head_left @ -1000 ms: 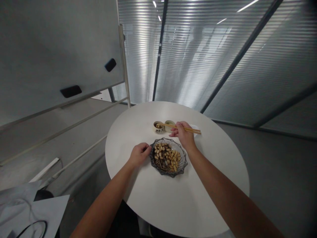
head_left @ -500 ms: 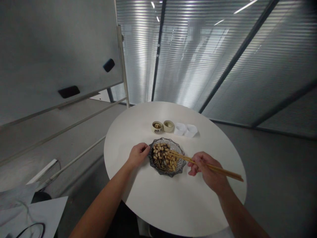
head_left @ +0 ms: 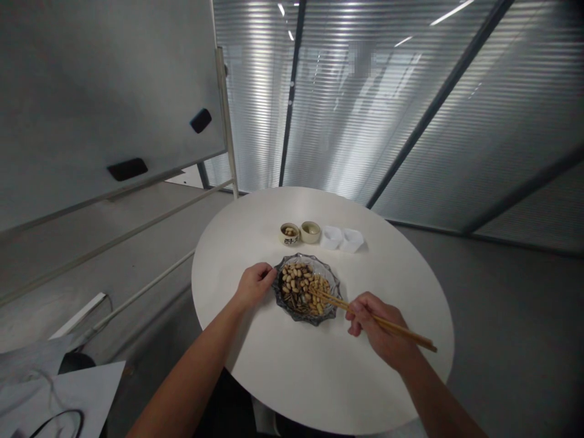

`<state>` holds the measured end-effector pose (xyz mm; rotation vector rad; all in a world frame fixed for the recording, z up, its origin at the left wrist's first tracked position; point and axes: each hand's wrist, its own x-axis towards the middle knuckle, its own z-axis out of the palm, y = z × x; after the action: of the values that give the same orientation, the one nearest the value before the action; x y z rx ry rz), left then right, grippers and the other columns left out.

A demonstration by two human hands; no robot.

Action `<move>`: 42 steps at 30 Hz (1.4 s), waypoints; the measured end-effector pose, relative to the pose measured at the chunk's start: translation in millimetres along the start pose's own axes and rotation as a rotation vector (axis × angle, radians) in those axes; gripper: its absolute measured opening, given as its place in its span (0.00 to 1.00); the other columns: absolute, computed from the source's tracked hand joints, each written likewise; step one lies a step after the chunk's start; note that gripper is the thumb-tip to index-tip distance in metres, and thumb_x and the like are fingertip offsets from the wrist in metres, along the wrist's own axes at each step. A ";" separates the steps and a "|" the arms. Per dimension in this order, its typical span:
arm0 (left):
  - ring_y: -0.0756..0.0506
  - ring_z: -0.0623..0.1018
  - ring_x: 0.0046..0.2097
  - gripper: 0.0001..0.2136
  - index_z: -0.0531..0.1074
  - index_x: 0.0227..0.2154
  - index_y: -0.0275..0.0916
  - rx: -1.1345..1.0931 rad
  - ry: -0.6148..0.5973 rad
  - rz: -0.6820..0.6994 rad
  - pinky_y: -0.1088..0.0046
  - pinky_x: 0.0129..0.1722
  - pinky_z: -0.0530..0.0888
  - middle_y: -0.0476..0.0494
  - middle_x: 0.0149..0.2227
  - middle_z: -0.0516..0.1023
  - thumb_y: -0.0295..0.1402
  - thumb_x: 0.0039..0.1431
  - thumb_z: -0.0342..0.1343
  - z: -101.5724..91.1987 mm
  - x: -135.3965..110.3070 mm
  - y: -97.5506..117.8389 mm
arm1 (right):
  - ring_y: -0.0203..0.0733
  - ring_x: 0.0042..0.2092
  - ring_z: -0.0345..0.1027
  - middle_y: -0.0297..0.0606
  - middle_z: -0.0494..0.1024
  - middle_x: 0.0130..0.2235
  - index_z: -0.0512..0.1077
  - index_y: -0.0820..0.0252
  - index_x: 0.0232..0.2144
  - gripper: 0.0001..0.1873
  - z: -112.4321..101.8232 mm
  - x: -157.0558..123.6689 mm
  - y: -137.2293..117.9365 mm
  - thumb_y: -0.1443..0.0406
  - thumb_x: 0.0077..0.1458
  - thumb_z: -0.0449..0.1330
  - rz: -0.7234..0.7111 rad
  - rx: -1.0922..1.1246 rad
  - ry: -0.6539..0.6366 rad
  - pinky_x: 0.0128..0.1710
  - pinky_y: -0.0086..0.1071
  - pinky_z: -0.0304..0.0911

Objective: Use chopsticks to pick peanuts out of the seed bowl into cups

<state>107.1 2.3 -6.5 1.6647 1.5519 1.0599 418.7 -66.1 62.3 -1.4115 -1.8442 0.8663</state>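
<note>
And here we are, live: clamping two long yellow-brown chopsticks (head_left: 335,300) in one right hand (head_left: 381,326), tips down among golden-tan nuts (head_left: 323,286)! Well apart from that, touching the left rim of one dark, scalloped glass bowl (head_left: 305,319) with one curled left hand (head_left: 255,283); can't tell if truly gripping. Find the bowl near the middle of one round white table (head_left: 342,377). Count three kinds inside: golden-tan right, pale oval nuts (head_left: 292,275) upper left, slim dark seeds (head_left: 296,300) lower left. Look beyond: two small round beige cups (head_left: 294,242), just one clearly bearing dark lettering, plus one white two-compartment dish (head_left: 341,241) just beside them.
</note>
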 end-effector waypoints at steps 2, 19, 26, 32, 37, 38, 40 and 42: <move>0.49 0.68 0.28 0.17 0.74 0.27 0.39 0.001 0.002 0.003 0.74 0.29 0.64 0.50 0.24 0.71 0.45 0.63 0.52 0.2 0.3 -0.9 | 0.42 0.26 0.76 0.33 0.77 0.22 0.71 0.54 0.29 0.22 0.9 0.5 3.0 0.49 0.68 0.52 -0.004 0.027 0.029 0.31 0.34 0.69; 0.49 0.69 0.29 0.17 0.74 0.27 0.39 0.003 -0.002 0.006 0.74 0.29 0.63 0.50 0.24 0.71 0.45 0.63 0.51 1.7 1.3 -3.1 | 0.36 0.18 0.69 0.29 0.76 0.23 0.68 0.56 0.31 0.18 30.1 101.1 -17.5 0.48 0.61 0.60 -0.056 0.655 0.461 0.21 0.33 0.73; 0.49 0.69 0.29 0.16 0.74 0.27 0.39 0.007 -0.010 0.036 0.74 0.30 0.64 0.50 0.24 0.71 0.44 0.63 0.51 -0.8 1.2 -4.4 | 0.33 0.17 0.70 0.29 0.75 0.22 0.67 0.57 0.30 0.23 48.8 167.0 -29.5 0.44 0.59 0.59 -0.089 0.550 0.388 0.18 0.26 0.69; 0.48 0.70 0.30 0.16 0.74 0.28 0.39 0.002 -0.008 0.023 0.74 0.31 0.65 0.50 0.25 0.72 0.45 0.63 0.51 -1.8 1.8 -6.2 | 0.32 0.17 0.70 0.29 0.75 0.23 0.67 0.58 0.30 0.24 63.1 178.5 -19.7 0.44 0.60 0.57 -0.093 0.440 0.311 0.15 0.23 0.64; 0.48 0.69 0.30 0.16 0.74 0.27 0.39 0.004 -0.017 0.015 0.74 0.30 0.64 0.50 0.25 0.72 0.45 0.63 0.51 -1.4 2.1 -7.0 | 0.32 0.18 0.70 0.29 0.76 0.25 0.68 0.58 0.32 0.22 64.2 173.9 -21.1 0.46 0.60 0.59 -0.103 0.449 0.290 0.17 0.24 0.66; 0.48 0.69 0.30 0.16 0.74 0.27 0.39 0.002 -0.015 0.014 0.74 0.30 0.64 0.50 0.25 0.72 0.45 0.63 0.51 -1.4 2.0 -6.9 | 0.32 0.18 0.70 0.29 0.76 0.25 0.68 0.58 0.33 0.21 63.4 172.4 -22.4 0.47 0.60 0.59 -0.109 0.457 0.294 0.17 0.24 0.66; 0.49 0.69 0.30 0.16 0.74 0.27 0.39 -0.002 -0.009 0.014 0.74 0.30 0.64 0.50 0.24 0.71 0.44 0.63 0.51 -1.2 1.9 -6.3 | 0.32 0.18 0.70 0.29 0.77 0.25 0.69 0.58 0.34 0.19 60.7 168.4 -25.7 0.48 0.60 0.60 -0.117 0.485 0.303 0.18 0.24 0.67; 0.49 0.69 0.30 0.16 0.74 0.27 0.39 0.000 -0.016 0.021 0.74 0.31 0.64 0.50 0.25 0.71 0.44 0.63 0.51 -1.2 1.8 -5.4 | 0.32 0.18 0.70 0.29 0.77 0.25 0.69 0.58 0.33 0.19 56.3 161.6 -30.3 0.48 0.60 0.60 -0.112 0.521 0.304 0.19 0.25 0.69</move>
<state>103.3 4.6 -10.2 1.6889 1.5276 1.0554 322.8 78.6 71.5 -1.0327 -1.3293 0.9309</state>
